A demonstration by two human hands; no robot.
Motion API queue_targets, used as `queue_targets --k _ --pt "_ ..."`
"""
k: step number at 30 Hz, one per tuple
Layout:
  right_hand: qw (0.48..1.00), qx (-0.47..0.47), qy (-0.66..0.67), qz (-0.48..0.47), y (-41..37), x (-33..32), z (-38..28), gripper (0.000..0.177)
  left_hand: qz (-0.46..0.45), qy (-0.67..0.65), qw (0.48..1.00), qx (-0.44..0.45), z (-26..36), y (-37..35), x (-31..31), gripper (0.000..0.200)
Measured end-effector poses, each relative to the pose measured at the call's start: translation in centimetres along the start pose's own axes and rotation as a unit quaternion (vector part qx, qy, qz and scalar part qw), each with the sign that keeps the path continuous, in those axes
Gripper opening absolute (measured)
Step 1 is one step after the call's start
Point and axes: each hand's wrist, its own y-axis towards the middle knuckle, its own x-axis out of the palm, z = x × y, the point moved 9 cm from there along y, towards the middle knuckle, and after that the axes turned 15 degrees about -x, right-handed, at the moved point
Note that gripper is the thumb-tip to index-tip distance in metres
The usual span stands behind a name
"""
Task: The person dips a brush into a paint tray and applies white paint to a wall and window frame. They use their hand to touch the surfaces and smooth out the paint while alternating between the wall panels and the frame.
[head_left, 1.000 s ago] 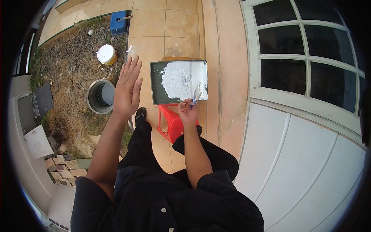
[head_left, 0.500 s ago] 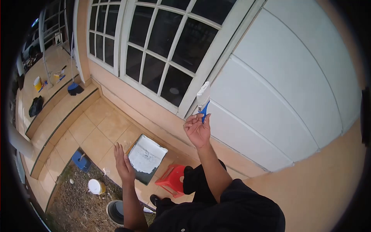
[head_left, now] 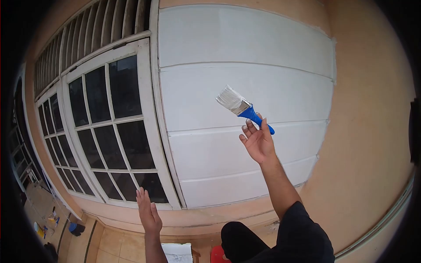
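A paintbrush point(head_left: 251, 113) with a blue handle and white-coated bristles is pinched in my right hand point(head_left: 259, 142), its bristles pointing up and left. Behind it spreads a white grooved wall panel point(head_left: 197, 96); the bristles appear apart from it, though the exact gap is hard to judge. My left hand point(head_left: 148, 212) is raised with fingers stretched out, holding nothing, in front of the lower part of the white-framed window point(head_left: 160, 175). Below that hand, part of a paint tray point(head_left: 179, 253) with white paint shows at the bottom edge.
Part of a red stool point(head_left: 218, 254) shows beside my knee. Tiled steps point(head_left: 81, 243) lie at lower left, with a blue broom head point(head_left: 76, 228) and a yellow-and-white tub point(head_left: 39, 230) farther off. A peach wall point(head_left: 364, 131) stands to the right.
My view has swung up and right toward the panel. The brush has turned from near upright to slanting up-left, still in my right hand. The tray has slid toward the bottom edge.
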Motion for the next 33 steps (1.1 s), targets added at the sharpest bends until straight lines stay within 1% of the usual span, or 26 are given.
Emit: queue_targets --k 1,2,4,5,7,8,10,11,12,13,14,15,17,18,20,21,22,23,24,25,27,28,29,31,33 --pt "0.999 -0.021 -0.033 -0.002 1.1 -0.1 -1.1 0.045 -0.009 0.000 1.000 0.029 1.4 1.7 1.1 0.050" --pt "0.999 -0.020 -0.034 0.002 2.1 0.0 -1.5 0.045 -0.012 0.002 1.000 0.028 2.3 3.5 2.1 0.050" --pt "0.981 -0.098 -0.160 -0.041 4.3 0.8 -3.2 0.051 -0.011 -0.004 0.993 0.118 5.6 6.5 4.4 0.051" --pt "0.982 -0.095 -0.159 -0.039 4.9 0.7 -2.8 0.051 -0.012 -0.001 0.993 0.116 6.3 8.0 5.7 0.051" --pt "0.935 -0.204 -0.282 -0.070 6.9 1.7 -3.8 0.048 0.005 0.018 0.984 0.175 9.1 11.2 8.2 0.050" --pt "0.934 -0.207 -0.281 -0.074 8.3 2.1 -3.3 0.048 0.018 0.015 0.980 0.196 10.2 13.2 9.7 0.050" --pt "0.875 -0.314 -0.357 -0.092 10.9 3.8 -4.3 0.035 0.040 0.007 0.973 0.229 13.9 18.2 12.3 0.051" --pt "0.876 -0.312 -0.357 -0.091 12.6 4.4 -4.2 0.035 0.053 0.002 0.968 0.244 16.9 21.4 13.1 0.050" --pt "0.846 -0.341 -0.397 -0.099 14.6 5.9 -4.8 0.031 0.053 0.003 0.969 0.243 19.6 24.7 13.8 0.050" --pt "0.816 -0.368 -0.431 -0.109 17.3 7.2 -5.5 0.028 0.103 -0.001 0.956 0.275 23.0 27.9 13.1 0.050" --pt "0.772 -0.425 -0.456 -0.125 19.8 8.0 -6.4 0.031 0.153 -0.004 0.938 0.312 26.7 31.5 12.1 0.050" --pt "0.774 -0.423 -0.455 -0.123 22.9 8.1 -6.7 0.031 0.151 -0.001 0.938 0.312 29.6 35.7 11.9 0.050" --pt "0.710 -0.479 -0.501 -0.125 27.2 9.5 -7.9 0.035 0.224 -0.072 0.914 0.330 34.2 42.8 9.3 0.050" --pt "0.708 -0.477 -0.506 -0.123 28.8 10.1 -8.4 0.035 0.245 -0.069 0.910 0.328 36.2 45.8 8.4 0.050" --pt "0.645 -0.516 -0.543 -0.148 30.9 12.7 -9.5 0.040 0.244 -0.054 0.912 0.325 40.7 50.7 7.3 0.050" --pt "0.651 -0.506 -0.545 -0.149 31.9 13.7 -10.1 0.040 0.246 -0.037 0.912 0.326 42.6 52.4 6.7 0.050" --pt "0.632 -0.498 -0.573 -0.154 32.6 15.0 -10.3 0.042 0.242 -0.027 0.911 0.334 44.3 53.8 6.3 0.050" --pt "0.614 -0.487 -0.600 -0.159 32.9 16.2 -10.4 0.043 0.232 -0.019 0.917 0.323 45.6 55.2 5.9 0.050" --pt "0.630 -0.466 -0.604 -0.146 33.7 16.8 -10.4 0.047 0.233 -0.001 0.913 0.335 47.1 56.1 5.4 0.050" --pt "0.635 -0.459 -0.605 -0.144 33.5 17.3 -11.3 0.047 0.235 0.015 0.906 0.353 49.0 55.8 5.0 0.050" --pt "0.602 -0.452 -0.639 -0.157 34.4 18.9 -11.2 0.049 0.226 0.023 0.912 0.342 50.3 56.9 4.2 0.049" --pt "0.596 -0.458 -0.640 -0.159 34.8 19.7 -11.1 0.052 0.228 0.032 0.917 0.326 50.4 57.5 3.8 0.049" --pt "0.598 -0.451 -0.643 -0.157 35.3 20.0 -10.9 0.052 0.228 0.041 0.922 0.310 50.5 57.9 3.6 0.049" --pt "0.590 -0.451 -0.650 -0.163 35.9 20.2 -10.2 0.051 0.214 0.047 0.926 0.308 50.3 58.7 3.6 0.049" --pt "0.593 -0.446 -0.651 -0.157 35.7 20.0 -9.6 0.051 0.201 0.054 0.929 0.307 49.9 58.2 3.8 0.049"
